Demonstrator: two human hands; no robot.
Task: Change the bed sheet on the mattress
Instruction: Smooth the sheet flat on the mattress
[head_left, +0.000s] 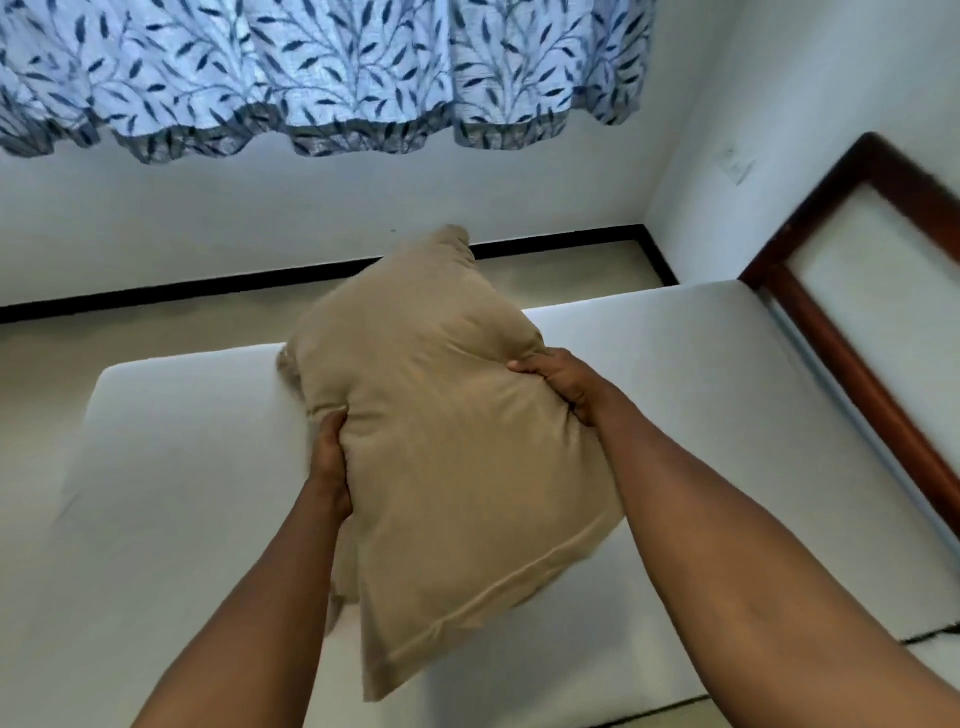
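One bare white mattress (182, 467) spreads below, w/ leaf-print curtain (311, 78) hanging over the far wall (363, 208). Tan pillow (447, 441) held above mattress middle, hiding part of it. Dark wood frame (857, 384) stands just right. Gripping pillow's sides: left hand (330, 467) & right hand (563, 382).

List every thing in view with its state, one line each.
Mattress: flat, white top smooth; sheet or bare, cannot tell.
Pillow: held over the mattress, gripped at both sides.
Left hand: grips the pillow's left edge.
Right hand: grips the pillow's right edge.
Curtain: hanging, drawn closed.
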